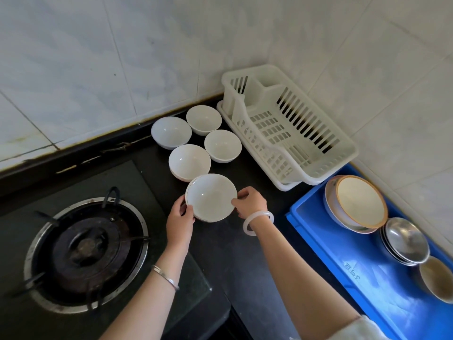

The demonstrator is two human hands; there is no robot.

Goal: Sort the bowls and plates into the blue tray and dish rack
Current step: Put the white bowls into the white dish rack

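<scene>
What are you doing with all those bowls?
A person is sorting dishes on a dark kitchen counter beside a gas burner. The left hand and right hand hold one white bowl by its rim. Four more white bowls sit behind it. The white dish rack holds no dishes, while the blue tray holds a tan-rimmed bowl, metal bowls and another at the edge.

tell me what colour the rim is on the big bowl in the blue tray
Orange-brown, seen in the head view: big bowl, blue tray.
</scene>
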